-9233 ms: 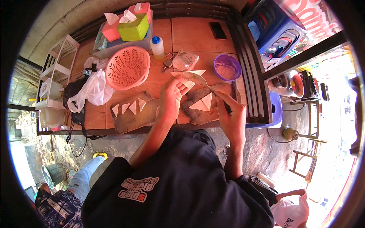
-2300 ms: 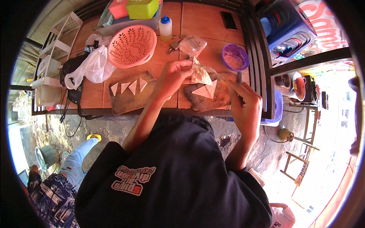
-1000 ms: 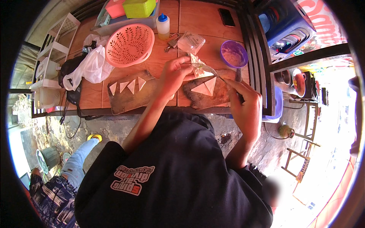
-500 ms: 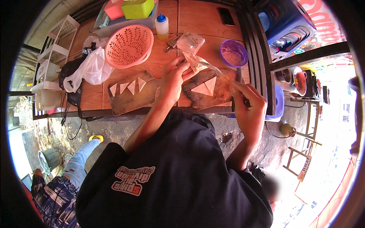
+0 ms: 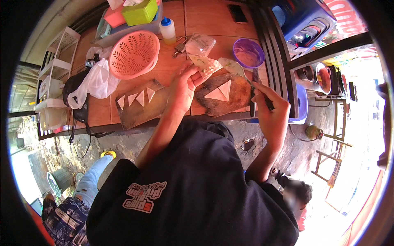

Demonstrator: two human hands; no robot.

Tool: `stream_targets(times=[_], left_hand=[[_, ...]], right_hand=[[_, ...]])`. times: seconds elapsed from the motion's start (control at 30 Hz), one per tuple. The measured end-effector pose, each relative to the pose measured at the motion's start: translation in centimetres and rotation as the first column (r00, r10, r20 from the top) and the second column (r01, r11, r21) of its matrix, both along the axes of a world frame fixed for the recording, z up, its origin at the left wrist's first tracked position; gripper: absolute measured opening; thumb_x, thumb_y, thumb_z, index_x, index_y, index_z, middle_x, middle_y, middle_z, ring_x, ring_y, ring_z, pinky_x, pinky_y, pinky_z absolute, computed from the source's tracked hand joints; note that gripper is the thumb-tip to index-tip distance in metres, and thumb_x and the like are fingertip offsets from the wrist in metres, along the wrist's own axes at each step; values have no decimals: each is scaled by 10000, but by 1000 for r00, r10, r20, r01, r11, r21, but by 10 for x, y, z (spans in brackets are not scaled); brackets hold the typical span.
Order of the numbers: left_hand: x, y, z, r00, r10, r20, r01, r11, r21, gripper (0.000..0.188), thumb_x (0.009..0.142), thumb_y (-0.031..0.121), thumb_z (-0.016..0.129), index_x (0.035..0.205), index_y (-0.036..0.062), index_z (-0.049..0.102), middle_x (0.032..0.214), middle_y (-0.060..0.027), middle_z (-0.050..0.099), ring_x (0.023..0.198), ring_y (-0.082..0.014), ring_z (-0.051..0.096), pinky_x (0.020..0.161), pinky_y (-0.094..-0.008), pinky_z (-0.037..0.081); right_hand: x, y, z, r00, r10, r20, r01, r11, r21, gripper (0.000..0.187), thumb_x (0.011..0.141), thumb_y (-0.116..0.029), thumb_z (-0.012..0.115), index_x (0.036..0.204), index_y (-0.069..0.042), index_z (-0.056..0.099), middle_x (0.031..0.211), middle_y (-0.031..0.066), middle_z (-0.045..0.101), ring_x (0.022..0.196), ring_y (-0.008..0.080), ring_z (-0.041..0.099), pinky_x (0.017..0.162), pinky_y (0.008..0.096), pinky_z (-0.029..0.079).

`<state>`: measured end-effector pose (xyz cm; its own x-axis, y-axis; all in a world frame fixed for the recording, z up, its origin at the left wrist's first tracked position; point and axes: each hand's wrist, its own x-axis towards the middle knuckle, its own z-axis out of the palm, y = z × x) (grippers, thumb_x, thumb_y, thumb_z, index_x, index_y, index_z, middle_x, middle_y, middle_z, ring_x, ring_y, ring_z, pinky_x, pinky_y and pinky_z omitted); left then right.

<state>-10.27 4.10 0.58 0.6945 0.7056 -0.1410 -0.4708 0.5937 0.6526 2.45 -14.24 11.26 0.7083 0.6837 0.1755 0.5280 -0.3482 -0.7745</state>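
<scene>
My left hand [image 5: 182, 90] holds a thin pastry wrapper [image 5: 208, 69] with bits of filling showing on it, above the right cutting board [image 5: 236, 96]. Closed round a handle, my right hand [image 5: 271, 108] grips a spoon [image 5: 232, 67] whose pale-smeared bowl is close to the wrapper's right side. Two pastry triangles [image 5: 221, 91] lie together on that board below. On the left cutting board [image 5: 137, 112] several smaller triangles [image 5: 140, 97] stand in a row. A knife [image 5: 253, 108] rests at the right board's edge, partly behind my right hand.
A purple bowl [image 5: 263, 55] of pale paste sits beyond the spoon. Farther back are a clear plastic bag [image 5: 200, 43], padlock [image 5: 179, 50], squeeze bottle [image 5: 168, 33] and phone [image 5: 237, 14]. A pink basket [image 5: 135, 55] and white plastic bag [image 5: 98, 82] stand left. Two people are nearby.
The spoon has swung up, its bowl now clear of the wrapper and on its right. The wrapper is turned and more spread to view. My view has shifted slightly.
</scene>
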Motion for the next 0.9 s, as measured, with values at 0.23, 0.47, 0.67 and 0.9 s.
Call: stream_targets(times=[0.23, 0.47, 0.67, 0.9], left_hand=[[0, 3, -4, 1000, -10, 10, 10, 1000, -8, 263, 959, 75, 503, 1195, -35, 542, 1182, -156, 636, 1086, -250, 657, 992, -396, 542], [3, 2, -6, 997, -22, -68, 18, 998, -56, 215, 940, 43, 520, 1142, -30, 529, 1123, -179, 649, 1043, -298, 676, 967, -435, 549], [3, 3, -8, 998, -61, -21, 60, 998, -31, 276, 969, 96, 510, 1217, -21, 545, 1175, -142, 648, 1078, -244, 659, 1012, -409, 521], [-2, 7, -4, 992, -54, 118, 64, 994, -84, 278, 950, 55, 485, 1211, -34, 522, 1186, -179, 637, 1095, -298, 655, 1018, -447, 513]], right_hand=[[8, -9, 1, 983, -31, -182, 50, 994, 96, 214, 900, -34, 637, 1097, -10, 719, 774, 42, 682, 691, 43, 549, 629, 217, 450], [11, -8, 11, 967, 10, -256, 43, 979, 199, 212, 905, -26, 641, 1101, 0, 718, 776, -14, 639, 688, 10, 484, 607, 178, 397], [14, -4, 9, 969, 46, -244, -30, 997, 72, 202, 902, -29, 635, 1083, 4, 719, 773, 4, 659, 690, 21, 505, 606, 199, 421], [14, 6, -15, 993, 49, -110, -55, 997, -47, 219, 907, -36, 626, 1102, -9, 721, 764, 4, 669, 664, 14, 526, 553, 177, 391]])
